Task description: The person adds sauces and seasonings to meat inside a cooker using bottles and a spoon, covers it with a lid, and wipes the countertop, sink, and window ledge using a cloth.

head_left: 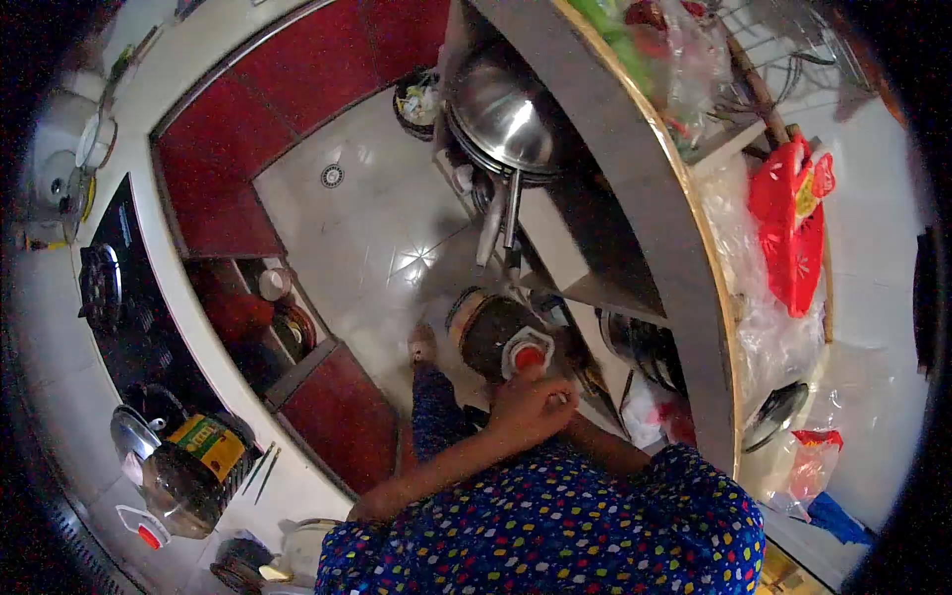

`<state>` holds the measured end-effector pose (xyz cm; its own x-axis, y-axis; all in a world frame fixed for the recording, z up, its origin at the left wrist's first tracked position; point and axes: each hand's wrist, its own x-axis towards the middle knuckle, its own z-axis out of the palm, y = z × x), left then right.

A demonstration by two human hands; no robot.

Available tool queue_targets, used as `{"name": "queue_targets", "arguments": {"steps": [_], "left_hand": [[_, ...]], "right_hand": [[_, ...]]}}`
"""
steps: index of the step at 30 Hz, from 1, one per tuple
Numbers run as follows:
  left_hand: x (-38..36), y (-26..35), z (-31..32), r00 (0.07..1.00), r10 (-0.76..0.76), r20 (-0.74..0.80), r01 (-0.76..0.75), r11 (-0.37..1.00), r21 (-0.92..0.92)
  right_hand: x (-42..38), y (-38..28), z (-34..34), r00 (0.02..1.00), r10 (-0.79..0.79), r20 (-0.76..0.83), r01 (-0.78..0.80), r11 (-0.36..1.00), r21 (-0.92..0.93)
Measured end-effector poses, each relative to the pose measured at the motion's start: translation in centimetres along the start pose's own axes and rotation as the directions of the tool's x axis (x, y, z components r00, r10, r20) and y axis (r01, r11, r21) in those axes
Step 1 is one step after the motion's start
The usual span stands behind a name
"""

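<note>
So the left hand (531, 409) is right up at the red cap (530, 358) of a big dark jug (489, 335), fingers curled in. Can't tell if it's actually gripping the cap or just resting against it. The right hand (573, 424) is mostly hidden behind the left one, so I can't tell what it's holding, if anything. The jug is right in front of the person, between their leg and the shelf unit (615, 129), with a white handle (509, 356) around its neck. Can't make out if its base is on the floor (337, 233).

There's a steel wok (506, 114) on the shelf unit, long handle sticking out over the floor, and a basket (416, 107) with scraps in it just beside. Over on the left is the worktop (297, 496) with a black hob (139, 307), a second jug (193, 471) with a yellow label, and a pair of chopsticks (260, 472) near it. Way over on the right, a red bag (793, 223) hangs by the wall among clear plastic.
</note>
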<state>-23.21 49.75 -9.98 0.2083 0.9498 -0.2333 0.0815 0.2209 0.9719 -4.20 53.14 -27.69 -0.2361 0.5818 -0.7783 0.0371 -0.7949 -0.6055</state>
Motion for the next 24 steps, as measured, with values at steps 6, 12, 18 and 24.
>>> {"name": "queue_targets", "arguments": {"steps": [6,12,18,24], "left_hand": [[3.5,3.3,0.0,0.95,0.309,-0.036,-0.299,0.939,0.169],[8.1,5.1,0.5,0.912,0.407,-0.05,-0.357,0.849,0.39],[14.2,2.8,0.8,0.775,0.621,-0.115,-0.588,0.776,0.229],[18.6,2.2,0.5,0.72,0.685,-0.116,-0.613,0.705,0.357]], "right_hand": [[-1.4,-3.1,-0.9,0.998,-0.052,-0.028,0.055,0.989,0.137],[-0.5,-7.3,-1.4,0.99,-0.11,-0.086,0.131,0.945,0.301],[1.7,-12.4,-0.2,0.982,-0.154,-0.112,0.189,0.874,0.447],[4.3,-16.3,1.4,0.977,-0.178,-0.121,0.215,0.756,0.618]]}}
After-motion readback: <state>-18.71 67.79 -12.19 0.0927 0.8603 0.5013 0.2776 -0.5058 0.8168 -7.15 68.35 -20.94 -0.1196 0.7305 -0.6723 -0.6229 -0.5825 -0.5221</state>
